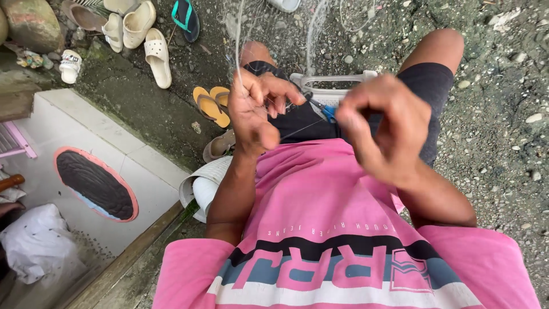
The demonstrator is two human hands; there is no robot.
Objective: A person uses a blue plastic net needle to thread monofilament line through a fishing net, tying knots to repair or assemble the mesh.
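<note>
I sit with a pink shirt (320, 194) and dark shorts (297, 123) below me, knees pointing away. My left hand (257, 106) is raised over my lap, its fingers pinched on thin pale net strands (239, 34) that run upward out of view. My right hand (383, 126), blurred, is curled shut beside it. A small blue tool (327, 111) pokes out from the right hand toward the left hand, and a fine line (300, 129) runs from it across my lap. A white plastic frame (337, 77) lies between my knees.
Gravel ground (503, 114) lies to the right. Yellow flip-flops (211, 104), white slippers (157, 54) and other sandals lie at the upper left. A white tiled slab (86, 131) with a dark oval mat (96, 184) and a white bag (37, 240) sits left. A white container (200, 186) stands by my left elbow.
</note>
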